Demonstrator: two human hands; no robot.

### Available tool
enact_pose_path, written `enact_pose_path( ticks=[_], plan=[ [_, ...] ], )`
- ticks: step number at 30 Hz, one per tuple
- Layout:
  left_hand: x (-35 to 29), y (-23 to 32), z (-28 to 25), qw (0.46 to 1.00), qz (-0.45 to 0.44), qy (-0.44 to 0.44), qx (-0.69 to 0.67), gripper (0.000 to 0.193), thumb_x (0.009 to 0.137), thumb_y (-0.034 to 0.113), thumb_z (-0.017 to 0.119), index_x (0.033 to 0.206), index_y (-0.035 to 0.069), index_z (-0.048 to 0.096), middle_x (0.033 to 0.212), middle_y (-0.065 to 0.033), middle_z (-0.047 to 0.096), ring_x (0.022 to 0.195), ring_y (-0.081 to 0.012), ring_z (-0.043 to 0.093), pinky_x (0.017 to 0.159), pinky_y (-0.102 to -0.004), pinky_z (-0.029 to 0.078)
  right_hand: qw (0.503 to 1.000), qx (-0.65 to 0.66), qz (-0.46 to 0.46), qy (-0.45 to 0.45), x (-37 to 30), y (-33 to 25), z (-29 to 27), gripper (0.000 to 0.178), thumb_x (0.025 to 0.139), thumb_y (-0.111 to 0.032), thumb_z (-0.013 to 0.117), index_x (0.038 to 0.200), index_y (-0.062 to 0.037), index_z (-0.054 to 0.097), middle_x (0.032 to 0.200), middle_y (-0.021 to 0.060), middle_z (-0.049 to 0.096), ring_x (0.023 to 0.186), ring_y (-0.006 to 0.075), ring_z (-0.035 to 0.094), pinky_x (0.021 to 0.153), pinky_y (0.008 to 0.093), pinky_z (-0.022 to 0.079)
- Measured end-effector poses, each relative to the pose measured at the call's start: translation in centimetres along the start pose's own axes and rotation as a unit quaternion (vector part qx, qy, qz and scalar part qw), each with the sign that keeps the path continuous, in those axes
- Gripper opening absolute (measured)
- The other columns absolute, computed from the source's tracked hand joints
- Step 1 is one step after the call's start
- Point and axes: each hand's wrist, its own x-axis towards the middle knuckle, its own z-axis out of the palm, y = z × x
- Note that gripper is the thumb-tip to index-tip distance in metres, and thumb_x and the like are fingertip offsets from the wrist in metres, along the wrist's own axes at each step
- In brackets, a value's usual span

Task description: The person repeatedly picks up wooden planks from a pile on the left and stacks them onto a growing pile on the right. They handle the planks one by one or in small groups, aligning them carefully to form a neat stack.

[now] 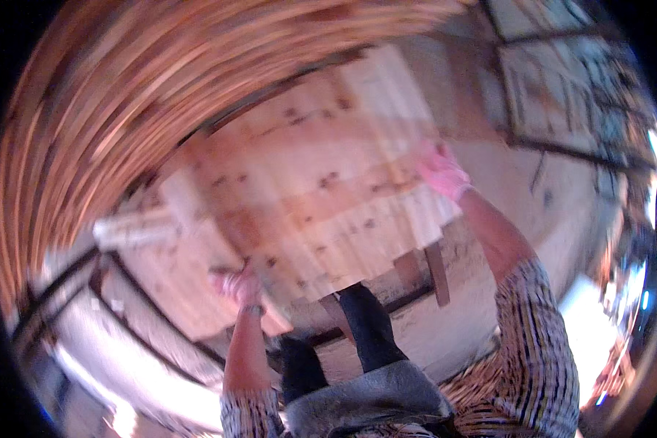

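Note:
A wide panel of pale knotty boards [321, 186] lies in front of me, smeared by motion. At its near left edge is my left hand [239, 286], in a pale pinkish glove, with the fingers curled in at the edge. My right hand [443, 174], gloved the same way, grips the panel's right edge. Its fingertips are blurred. Under and left of the panel, more pale boards [186, 285] show, partly covered by it.
A tall stack of thin wooden boards [117, 109] fills the far left. Dark metal frame bars [153, 306] run at the lower left, and another dark frame [507, 80] stands at the far right. A short brown wood piece [436, 274] is near the panel's lower right corner.

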Motion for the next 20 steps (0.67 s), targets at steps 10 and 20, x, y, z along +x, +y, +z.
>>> enact_pose_path(
  ticks=[10, 20],
  plan=[
    [-15.0, -5.6, -3.6, 0.914, 0.019, 0.127, -0.386, 0.103, 0.066, 0.023, 0.086, 0.148, -0.001, 0.029, 0.135, -0.0241, 0.049, 0.128, -0.0432, 0.044, 0.109, -0.0508, 0.038, 0.957, 0.213, -0.197, -0.003, -3.7, -25.4, -7.4, 0.060, 0.089, -0.029, 0.066, 0.142, -0.0083, 0.046, 0.139, 0.0201, 0.052, 0.129, 0.0368, 0.051, 0.108, 0.0437, 0.043],
    [-14.8, -23.7, -0.4, 0.831, 0.038, 0.229, -0.505, 0.109, 0.065, 0.018, 0.081, 0.155, 0.002, 0.021, 0.146, -0.0202, 0.043, 0.136, -0.0371, 0.041, 0.119, -0.0461, 0.027, 0.959, -0.048, -0.280, -0.011, 2.3, -63.6, -2.2, 0.096, 0.081, -0.056, 0.071, 0.157, -0.0201, 0.025, 0.158, 0.0148, 0.029, 0.145, 0.0383, 0.028, 0.114, 0.0613, 0.025]
  ],
)
